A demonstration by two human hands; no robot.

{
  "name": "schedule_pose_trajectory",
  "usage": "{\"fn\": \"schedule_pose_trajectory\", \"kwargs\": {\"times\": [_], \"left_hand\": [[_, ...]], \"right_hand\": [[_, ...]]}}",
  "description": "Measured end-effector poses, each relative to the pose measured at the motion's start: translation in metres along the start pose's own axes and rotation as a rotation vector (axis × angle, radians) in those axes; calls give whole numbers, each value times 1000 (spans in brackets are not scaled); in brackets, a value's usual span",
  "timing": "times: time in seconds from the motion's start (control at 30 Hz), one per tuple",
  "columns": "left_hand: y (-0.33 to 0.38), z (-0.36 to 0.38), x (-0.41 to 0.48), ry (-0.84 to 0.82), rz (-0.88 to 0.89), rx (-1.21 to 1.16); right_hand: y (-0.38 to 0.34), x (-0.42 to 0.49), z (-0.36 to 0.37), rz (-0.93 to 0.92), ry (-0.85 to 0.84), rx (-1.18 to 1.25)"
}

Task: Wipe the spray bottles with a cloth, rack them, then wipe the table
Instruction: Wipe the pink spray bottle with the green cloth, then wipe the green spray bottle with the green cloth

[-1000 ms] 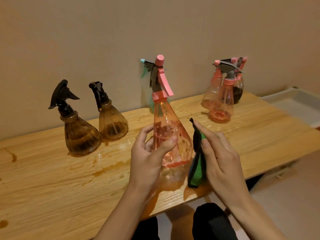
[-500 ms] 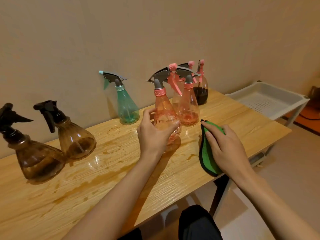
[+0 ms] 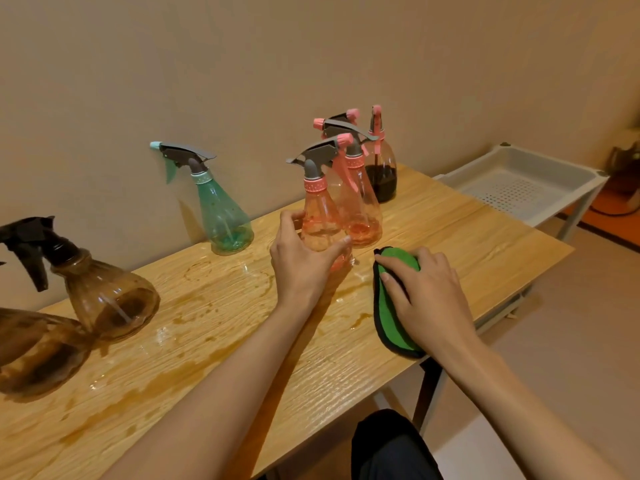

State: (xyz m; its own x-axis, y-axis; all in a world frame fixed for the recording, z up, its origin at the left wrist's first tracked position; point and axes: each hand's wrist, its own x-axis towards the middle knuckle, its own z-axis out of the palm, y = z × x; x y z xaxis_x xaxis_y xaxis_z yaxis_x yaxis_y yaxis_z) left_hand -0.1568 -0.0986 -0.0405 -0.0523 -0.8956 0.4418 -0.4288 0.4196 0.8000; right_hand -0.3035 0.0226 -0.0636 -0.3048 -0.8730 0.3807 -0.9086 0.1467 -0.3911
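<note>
Head view: nearest, just right of the pink bottle [image 3: 320, 216], a green cloth [image 3: 391, 327] with a black stitched border is pressed flat on the wooden table [image 3: 242, 393] under the right hand [image 3: 426, 292], whose fingers are spread and straight. The left hand [image 3: 304, 261] is curled round the bottle's rounded lower body. A second ago the bottle was held up off the table with the cloth against its side; now it has been stood upright on the tabletop. From this its wipe is judged finished, though racking is not yet done. Amber, glossy streaks of liquid [image 3: 194, 317] are spread over the grained wood left of and before the bottle, so the table wipe remains. Far to its left, two ribbed brown bottles [image 3: 107, 296] with black triggers are seen. A conical teal bottle [image 3: 221, 213] stands behind and to its left. Touching or just behind its right side stands a second pink bottle [image 3: 360, 209], and beyond that a clear bottle with dark liquid [image 3: 382, 174]. Farthest right, a pale perforated plastic rack tray [image 3: 526, 181] is seen, with no bottle in it.
</note>
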Motion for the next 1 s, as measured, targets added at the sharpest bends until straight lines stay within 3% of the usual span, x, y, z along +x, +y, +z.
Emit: {"fn": "schedule_pose_trajectory", "kwargs": {"times": [0.6, 0.83, 1.0], "left_hand": [[2, 34, 30, -81, -2, 13], [-9, 15, 22, -219, -67, -39], [-26, -37, 17, -47, -82, 12]], "right_hand": [[-3, 1, 7, 2, -65, -131], [-8, -2, 9, -13, -50, -156], [-7, -2, 9, -16, -39, -151]]}}
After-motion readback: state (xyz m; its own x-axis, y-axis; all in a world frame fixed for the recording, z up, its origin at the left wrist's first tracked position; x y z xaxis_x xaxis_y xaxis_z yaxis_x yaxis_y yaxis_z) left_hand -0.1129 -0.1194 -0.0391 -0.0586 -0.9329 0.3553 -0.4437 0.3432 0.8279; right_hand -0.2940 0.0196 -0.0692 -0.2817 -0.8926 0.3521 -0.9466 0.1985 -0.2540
